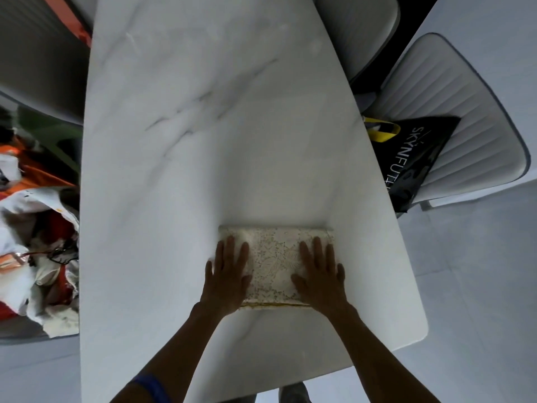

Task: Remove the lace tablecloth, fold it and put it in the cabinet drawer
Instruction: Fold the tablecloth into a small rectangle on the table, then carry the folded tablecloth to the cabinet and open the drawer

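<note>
The lace tablecloth [274, 257] lies folded into a small cream rectangle on the white marble table [203, 126], near the table's front right part. My left hand [228, 274] presses flat on the cloth's left end with straight, spread fingers. My right hand [319, 273] presses flat on its right end the same way. A yellowish hem shows along the cloth's near edge. No cabinet or drawer is in view.
A white padded chair [465, 97] stands at the right with a black printed bag [415, 158] on its seat. Another chair back [363, 30] is at the far right end. A heap of orange, red and white fabrics [35, 242] lies to the left.
</note>
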Demonstrator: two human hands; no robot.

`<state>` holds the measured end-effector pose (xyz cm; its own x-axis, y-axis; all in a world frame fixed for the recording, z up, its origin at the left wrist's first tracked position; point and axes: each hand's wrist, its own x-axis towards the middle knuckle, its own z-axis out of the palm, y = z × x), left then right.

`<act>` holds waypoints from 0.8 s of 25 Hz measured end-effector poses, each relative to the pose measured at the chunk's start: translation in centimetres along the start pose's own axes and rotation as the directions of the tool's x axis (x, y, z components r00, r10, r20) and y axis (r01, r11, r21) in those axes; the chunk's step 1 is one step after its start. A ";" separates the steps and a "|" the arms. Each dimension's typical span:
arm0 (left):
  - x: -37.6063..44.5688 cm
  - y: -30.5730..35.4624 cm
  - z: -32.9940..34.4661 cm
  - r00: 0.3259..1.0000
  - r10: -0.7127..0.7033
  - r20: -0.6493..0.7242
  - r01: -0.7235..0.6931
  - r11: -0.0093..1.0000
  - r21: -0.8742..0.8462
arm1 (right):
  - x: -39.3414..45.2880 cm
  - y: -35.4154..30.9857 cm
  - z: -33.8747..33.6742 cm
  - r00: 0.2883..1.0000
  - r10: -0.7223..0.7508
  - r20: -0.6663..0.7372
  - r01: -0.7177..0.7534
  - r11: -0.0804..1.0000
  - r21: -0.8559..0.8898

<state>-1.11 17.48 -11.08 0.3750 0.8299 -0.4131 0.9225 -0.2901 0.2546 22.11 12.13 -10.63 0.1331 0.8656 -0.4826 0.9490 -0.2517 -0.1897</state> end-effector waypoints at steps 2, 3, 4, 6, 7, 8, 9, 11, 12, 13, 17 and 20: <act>-0.5 -0.1 -0.4 0.993 -0.025 -0.115 -0.005 0.967 -0.253 | -0.2 0.7 -0.3 0.996 0.055 -0.077 -0.038 0.977 0.212; -0.7 -0.3 -0.6 0.974 -0.122 -0.193 0.036 0.917 -0.397 | -0.3 1.0 -0.6 0.980 0.147 -0.137 -0.092 0.934 0.345; -1.0 -0.3 -0.8 0.948 -0.241 -0.207 0.096 0.840 -0.534 | -0.5 1.4 -1.0 0.958 0.250 -0.141 -0.157 0.867 0.473; -1.1 -0.9 -1.6 0.923 -0.382 -0.047 0.199 0.578 -0.791 | -0.8 2.0 -2.2 0.932 0.362 0.020 -0.269 0.653 0.708; -1.2 -1.0 -2.4 0.922 -0.373 0.104 0.267 0.419 -0.868 | -1.1 2.0 -3.2 0.935 0.329 0.135 -0.307 0.556 0.772; -1.3 -1.2 -3.4 0.915 -0.324 0.242 0.340 0.294 -0.893 | -1.5 2.2 -4.2 0.941 0.260 0.217 -0.324 0.501 0.803; -1.8 -1.4 -4.3 0.904 -0.271 0.331 0.393 0.221 -0.892 | -2.1 2.2 -5.4 0.942 0.205 0.266 -0.333 0.467 0.819; -3.4 -1.7 -6.0 0.899 -0.245 0.362 0.400 0.128 -0.908 | -3.4 2.3 -7.2 0.952 0.159 0.261 -0.304 0.393 0.868; -4.5 -1.7 -6.5 0.908 -0.238 0.346 0.372 0.072 -0.926 | -4.1 2.4 -7.6 0.963 0.129 0.238 -0.269 0.355 0.895; -5.8 -1.5 -6.9 0.919 -0.227 0.322 0.334 0.015 -0.942 | -4.8 2.5 -8.1 0.973 0.086 0.213 -0.229 0.328 0.917; -13.0 -1.2 -7.3 0.925 -0.337 0.173 0.137 -0.130 -0.982 | -5.6 1.0 -9.6 0.984 -0.101 0.146 -0.108 0.314 0.943; -19.4 0.9 -5.5 0.866 -0.500 0.026 -0.043 -0.127 -0.991 | -5.4 -0.7 -9.7 0.939 -0.300 0.165 -0.058 0.335 0.941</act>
<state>-8.02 3.71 1.94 -0.1339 0.8510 -0.5077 -0.2237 0.4731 0.8521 23.50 11.79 0.42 -0.2073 0.8173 -0.5376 0.0410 -0.5418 -0.8395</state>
